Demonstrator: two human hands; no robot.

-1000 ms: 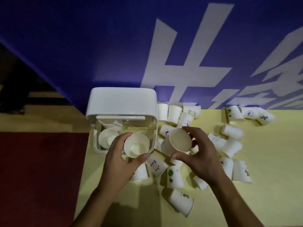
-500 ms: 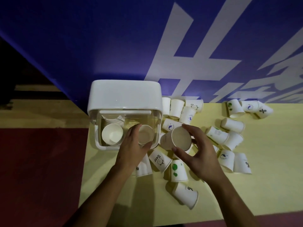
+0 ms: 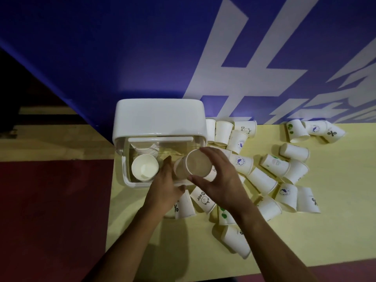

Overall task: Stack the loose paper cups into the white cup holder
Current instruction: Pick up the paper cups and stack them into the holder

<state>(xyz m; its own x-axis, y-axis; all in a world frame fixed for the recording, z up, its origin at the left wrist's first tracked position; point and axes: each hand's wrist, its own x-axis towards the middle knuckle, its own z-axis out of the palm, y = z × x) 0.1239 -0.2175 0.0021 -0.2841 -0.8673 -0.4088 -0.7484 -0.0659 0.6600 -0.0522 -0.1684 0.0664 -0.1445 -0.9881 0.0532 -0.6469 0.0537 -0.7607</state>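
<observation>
Step in hand: nesting. The held cup (image 3: pixel 198 163) is gripped at its rim by the right hand (image 3: pixel 221 186), mouth towards the camera, over the right side of the white cup holder (image 3: pixel 158 119). The lower cup (image 3: pixel 178 169), partly hidden there, is clasped between thumb and fingers of the left hand (image 3: pixel 164 192). A stack (image 3: pixel 144 166) is seen in the holder's left side. Loose cups (image 3: pixel 262 181) are scattered on the desk (image 3: pixel 335 220), right. Next, as judged: the held cup is to be squared over the lower cup and pressed in.
</observation>
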